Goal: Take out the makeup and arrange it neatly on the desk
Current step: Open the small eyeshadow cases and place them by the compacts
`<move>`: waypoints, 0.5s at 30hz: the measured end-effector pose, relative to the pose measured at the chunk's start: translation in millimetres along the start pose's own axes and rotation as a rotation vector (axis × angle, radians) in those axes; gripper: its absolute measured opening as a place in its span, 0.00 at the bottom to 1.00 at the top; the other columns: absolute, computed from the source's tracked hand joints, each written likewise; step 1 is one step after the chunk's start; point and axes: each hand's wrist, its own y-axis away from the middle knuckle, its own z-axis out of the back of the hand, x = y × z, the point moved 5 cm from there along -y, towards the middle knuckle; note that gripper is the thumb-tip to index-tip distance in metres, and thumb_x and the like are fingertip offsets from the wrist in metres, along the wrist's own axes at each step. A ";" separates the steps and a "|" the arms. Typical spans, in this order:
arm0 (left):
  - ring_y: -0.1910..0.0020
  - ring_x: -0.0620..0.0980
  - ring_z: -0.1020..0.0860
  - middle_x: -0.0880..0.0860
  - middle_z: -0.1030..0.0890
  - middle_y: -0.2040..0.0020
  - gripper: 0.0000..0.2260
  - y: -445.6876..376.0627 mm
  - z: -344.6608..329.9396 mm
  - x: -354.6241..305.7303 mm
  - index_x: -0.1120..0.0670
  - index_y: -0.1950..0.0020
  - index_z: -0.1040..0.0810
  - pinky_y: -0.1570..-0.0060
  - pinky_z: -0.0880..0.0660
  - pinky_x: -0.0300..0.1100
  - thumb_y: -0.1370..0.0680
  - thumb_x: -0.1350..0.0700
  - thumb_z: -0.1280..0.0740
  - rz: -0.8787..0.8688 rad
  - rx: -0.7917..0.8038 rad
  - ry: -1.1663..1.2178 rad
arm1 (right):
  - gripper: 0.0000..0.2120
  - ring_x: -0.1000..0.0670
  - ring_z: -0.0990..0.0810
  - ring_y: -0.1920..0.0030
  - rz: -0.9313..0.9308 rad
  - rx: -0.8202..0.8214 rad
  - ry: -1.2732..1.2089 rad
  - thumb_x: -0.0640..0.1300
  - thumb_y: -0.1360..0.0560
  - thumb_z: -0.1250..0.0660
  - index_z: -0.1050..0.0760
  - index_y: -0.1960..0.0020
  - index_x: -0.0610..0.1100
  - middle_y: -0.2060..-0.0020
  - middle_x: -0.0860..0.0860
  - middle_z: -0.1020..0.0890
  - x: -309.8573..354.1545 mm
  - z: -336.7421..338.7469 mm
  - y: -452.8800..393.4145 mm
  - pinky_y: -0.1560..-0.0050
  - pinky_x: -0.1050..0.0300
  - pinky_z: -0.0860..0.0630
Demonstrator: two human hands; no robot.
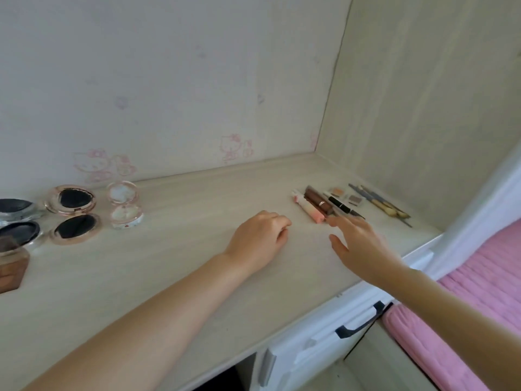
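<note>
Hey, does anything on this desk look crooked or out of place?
Nothing stands out. The pink, brown and black makeup tubes lie side by side; the round open compacts sit grouped on the pale wood desk. No spills show.

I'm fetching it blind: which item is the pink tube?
Go to the desk's far right corner, where slim makeup lies in a row. The pink tube is the row's leftmost piece, pale pink and white, beside a brown tube; its neighbours are darker.

On the bench (169,277), a row of tubes (315,206) and pencils (379,201) lay just beyond the right hand's fingers (342,221). The open compacts (74,214) sat far left of the left hand's fingers (277,221), near the wall.
</note>
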 end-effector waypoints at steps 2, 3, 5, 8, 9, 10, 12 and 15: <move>0.45 0.52 0.25 0.51 0.18 0.49 0.10 -20.7 -10.1 -6.5 0.54 0.46 0.20 0.49 0.26 0.48 0.21 0.56 0.40 -0.018 0.035 -0.015 | 0.16 0.45 0.25 0.40 -0.047 0.017 -0.003 0.46 0.22 0.39 0.29 0.35 0.46 0.41 0.46 0.22 -21.7 2.2 -8.5 0.44 0.47 0.24; 0.45 0.53 0.25 0.52 0.19 0.49 0.10 -31.0 -14.2 -8.8 0.54 0.47 0.20 0.50 0.26 0.48 0.21 0.56 0.40 -0.026 0.047 -0.024 | 0.16 0.45 0.25 0.40 -0.066 0.025 0.007 0.46 0.22 0.39 0.29 0.35 0.46 0.41 0.46 0.22 -32.0 3.6 -13.8 0.44 0.47 0.24; 0.45 0.53 0.25 0.52 0.19 0.49 0.10 -52.6 -21.8 -12.1 0.54 0.48 0.20 0.52 0.26 0.47 0.21 0.56 0.41 -0.041 0.067 -0.053 | 0.15 0.45 0.23 0.43 -0.083 0.029 0.054 0.47 0.22 0.39 0.28 0.36 0.46 0.43 0.46 0.21 -50.5 7.4 -25.9 0.47 0.48 0.23; 0.45 0.53 0.25 0.53 0.20 0.48 0.10 -86.3 -32.1 -13.3 0.51 0.45 0.20 0.52 0.26 0.46 0.22 0.54 0.40 -0.050 0.109 -0.076 | 0.14 0.42 0.22 0.45 -0.120 0.050 0.093 0.46 0.23 0.38 0.26 0.39 0.46 0.43 0.45 0.21 -72.7 11.8 -45.4 0.50 0.47 0.22; 0.46 0.53 0.24 0.53 0.19 0.49 0.11 -97.9 -35.4 -12.6 0.50 0.45 0.20 0.52 0.26 0.46 0.22 0.54 0.40 -0.043 0.124 -0.073 | 0.14 0.41 0.22 0.45 -0.135 0.066 0.101 0.46 0.23 0.38 0.26 0.39 0.46 0.43 0.44 0.21 -79.7 11.3 -52.6 0.50 0.47 0.22; 0.46 0.54 0.24 0.53 0.19 0.49 0.11 -108.9 -38.9 -11.5 0.50 0.45 0.20 0.52 0.25 0.47 0.21 0.54 0.40 -0.036 0.135 -0.070 | 0.14 0.41 0.22 0.46 -0.148 0.085 0.107 0.46 0.23 0.39 0.26 0.39 0.45 0.42 0.44 0.22 -86.4 9.9 -59.7 0.49 0.47 0.22; 0.45 0.54 0.24 0.53 0.19 0.48 0.11 -130.1 -47.5 -8.0 0.51 0.44 0.20 0.50 0.25 0.48 0.21 0.53 0.40 -0.015 0.154 -0.060 | 0.14 0.41 0.22 0.49 -0.172 0.114 0.106 0.46 0.23 0.40 0.26 0.39 0.44 0.43 0.43 0.22 -99.3 4.9 -74.6 0.50 0.48 0.23; 0.42 0.54 0.23 0.53 0.20 0.41 0.13 -158.2 -63.7 -1.1 0.52 0.39 0.22 0.44 0.25 0.49 0.20 0.52 0.40 0.046 0.192 -0.006 | 0.16 0.41 0.23 0.45 -0.184 0.133 0.085 0.46 0.22 0.41 0.28 0.36 0.42 0.42 0.43 0.22 -114.2 -4.7 -97.1 0.47 0.51 0.25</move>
